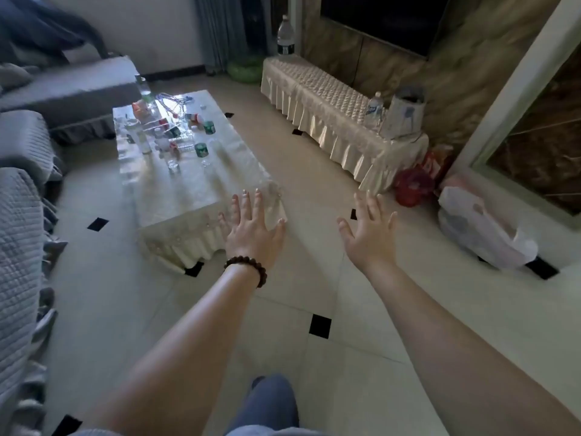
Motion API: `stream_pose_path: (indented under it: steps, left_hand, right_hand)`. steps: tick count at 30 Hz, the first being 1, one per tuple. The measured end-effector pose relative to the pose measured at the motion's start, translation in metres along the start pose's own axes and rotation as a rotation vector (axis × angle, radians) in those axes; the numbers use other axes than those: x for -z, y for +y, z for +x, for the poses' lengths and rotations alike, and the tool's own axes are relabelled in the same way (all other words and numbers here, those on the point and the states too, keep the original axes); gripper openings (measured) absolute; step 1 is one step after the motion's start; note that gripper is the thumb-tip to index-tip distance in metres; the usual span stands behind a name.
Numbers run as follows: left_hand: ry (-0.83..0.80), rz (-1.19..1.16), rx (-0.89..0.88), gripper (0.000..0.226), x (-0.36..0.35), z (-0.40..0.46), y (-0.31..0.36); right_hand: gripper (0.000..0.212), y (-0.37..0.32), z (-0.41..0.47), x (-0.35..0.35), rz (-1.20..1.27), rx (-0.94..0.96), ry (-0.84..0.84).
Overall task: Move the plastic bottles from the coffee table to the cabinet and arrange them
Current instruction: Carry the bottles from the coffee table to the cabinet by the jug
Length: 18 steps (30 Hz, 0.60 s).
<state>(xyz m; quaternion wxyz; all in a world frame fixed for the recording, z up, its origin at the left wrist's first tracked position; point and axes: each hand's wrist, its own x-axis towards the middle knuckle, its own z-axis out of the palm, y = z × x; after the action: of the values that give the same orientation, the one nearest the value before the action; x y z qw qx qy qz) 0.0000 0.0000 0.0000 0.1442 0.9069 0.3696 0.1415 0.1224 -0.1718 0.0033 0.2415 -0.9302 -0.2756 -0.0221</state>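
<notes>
With both the left hand [251, 225] and right hand [367, 231] spread wide and empty, the plastic bottles [163, 133] clustered at the coffee table's [188, 190] far end are best gripped upright, one per hand.

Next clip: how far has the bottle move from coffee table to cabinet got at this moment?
Done: two clear plastic bottles, a tall one and a smaller one, stand on the cream-draped cabinet. In hand: nothing; left hand and right hand are spread open. Left: the cluster of plastic bottles on the cloth-covered coffee table.
</notes>
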Motion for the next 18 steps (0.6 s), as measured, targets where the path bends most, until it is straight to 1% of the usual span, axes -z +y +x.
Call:
stream_pose_path:
  steps: [5, 9, 13, 18]
  left_hand:
    - [-0.045, 0.042, 0.008, 0.072, -0.029, 0.046, 0.011]
    - [-0.046, 0.055, 0.02, 0.072, -0.061, 0.108, 0.016]
    - [-0.068, 0.052, 0.051, 0.071, -0.085, 0.191, 0.025]
    - [-0.071, 0.061, 0.099, 0.07, -0.09, 0.309, 0.039]
  right_hand:
    - [0.064, 0.022, 0.048, -0.02, -0.032, -0.012, -0.013]
    - [0.063, 0.039, 0.105, -0.048, -0.049, -0.026, -0.039]
    - [0.062, 0.049, 0.186, -0.07, -0.071, -0.034, -0.066]
    - [0.061, 0.049, 0.315, -0.069, -0.093, -0.045, -0.061]
